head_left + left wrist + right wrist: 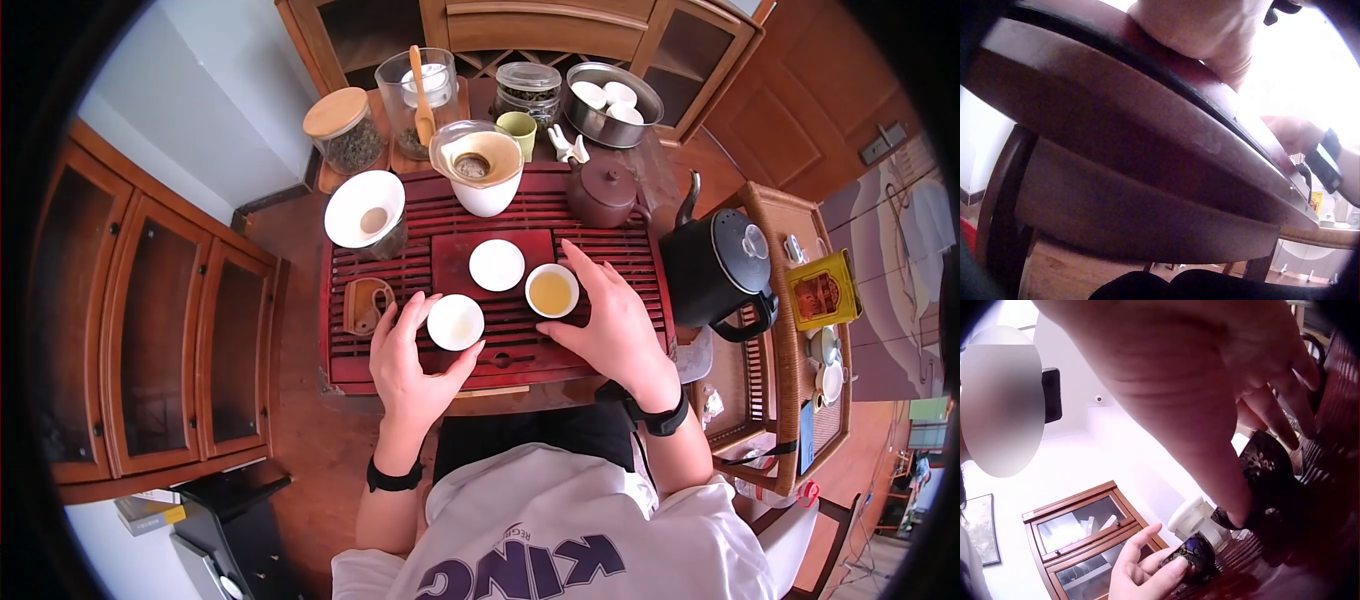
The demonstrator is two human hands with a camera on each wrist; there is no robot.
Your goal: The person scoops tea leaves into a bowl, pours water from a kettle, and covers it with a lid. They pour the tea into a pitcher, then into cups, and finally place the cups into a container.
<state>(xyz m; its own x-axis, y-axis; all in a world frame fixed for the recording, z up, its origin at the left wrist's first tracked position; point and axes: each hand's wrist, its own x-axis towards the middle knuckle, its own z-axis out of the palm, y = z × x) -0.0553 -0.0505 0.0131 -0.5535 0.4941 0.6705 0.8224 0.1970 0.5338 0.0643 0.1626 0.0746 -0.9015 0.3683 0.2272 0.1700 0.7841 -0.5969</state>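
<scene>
In the head view, my left hand (408, 365) pinches a small cup (455, 322), white inside with a little pale liquid, between thumb and fingers. The right wrist view shows this cup's dark patterned outside (1196, 555), tilted. My right hand (615, 325) is spread around the right side of a cup of yellow tea (551, 292), fingers extended; firm contact cannot be told. A third white-lined cup (497, 265) stands between and behind them on the red slatted tray (400, 375). The left wrist view shows part of my left hand (1210, 28) above the table edge; its fingertips are hidden.
Behind the cups stand a white vessel with a strainer (490, 195), a white-rimmed bowl (365, 210) and a brown teapot (603, 192). A black kettle (715, 262) is at the right. Jars (350, 140) and a metal bowl (612, 110) line the back.
</scene>
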